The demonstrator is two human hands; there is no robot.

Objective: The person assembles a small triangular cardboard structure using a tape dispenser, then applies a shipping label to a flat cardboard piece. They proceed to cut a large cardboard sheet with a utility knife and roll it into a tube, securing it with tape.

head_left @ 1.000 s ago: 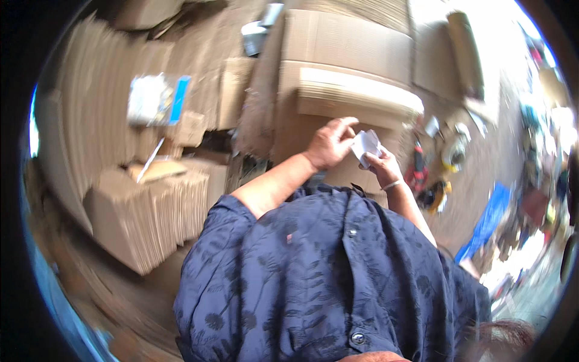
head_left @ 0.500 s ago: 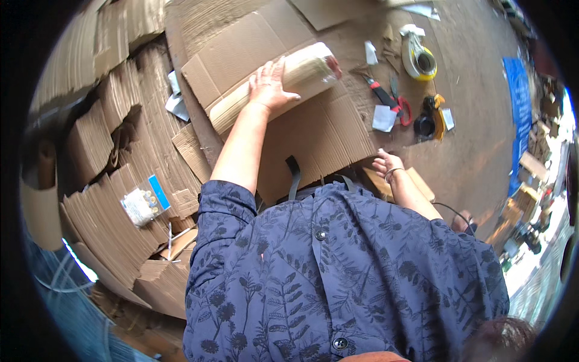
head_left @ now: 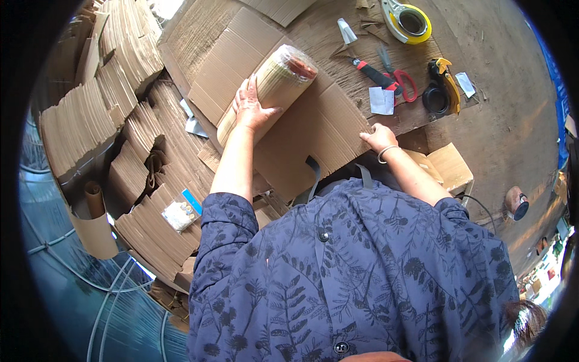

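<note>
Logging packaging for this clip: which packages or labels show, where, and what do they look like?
Wrapped roll: on the flat cardboard under the left hand; long tan cylinder in clear film, reddish end.
Clear bag: on the cardboard stacks at left; small, pale contents, blue strip.
White slip: beside the scissors; small, rectangular.

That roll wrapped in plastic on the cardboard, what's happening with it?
A person in a blue leafy shirt has the left hand pressed flat on the plastic-wrapped roll, which lies on a flattened cardboard sheet. The right hand grips that sheet's edge. Beyond it lie red-handled scissors, a yellow tape dispenser and a slip of paper. Stacks of folded cardboard sit to the left.
</note>
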